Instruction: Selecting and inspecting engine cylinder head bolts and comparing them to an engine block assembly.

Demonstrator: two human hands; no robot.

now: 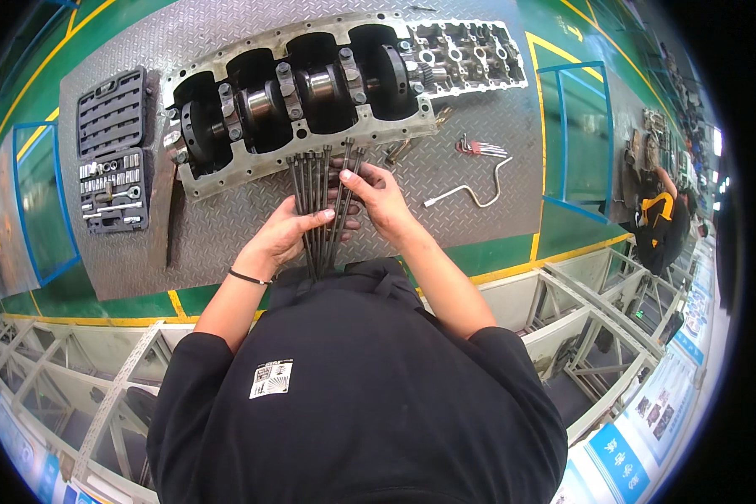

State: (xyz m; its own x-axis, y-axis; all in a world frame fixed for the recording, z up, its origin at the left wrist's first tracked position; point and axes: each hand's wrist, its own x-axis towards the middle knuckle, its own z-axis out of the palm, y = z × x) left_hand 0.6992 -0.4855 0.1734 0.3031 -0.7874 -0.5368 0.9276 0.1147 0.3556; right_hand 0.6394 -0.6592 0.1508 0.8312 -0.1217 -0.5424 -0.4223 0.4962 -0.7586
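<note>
A bundle of long dark bolts stands in front of my body, with the heads toward the engine block. My left hand is closed round the bundle, its thumb lying across the shanks. My right hand pinches bolts on the bundle's right side between thumb and fingers; how many is hard to make out. Just beyond the bolt heads lies the engine block, its open side up and a shiny crankshaft seated in it under bolted caps.
The cylinder head sits right of the block on the metal-plate bench. A socket set case and a long bar are left. Hex keys and a cranked wrench lie right. Another person works far right.
</note>
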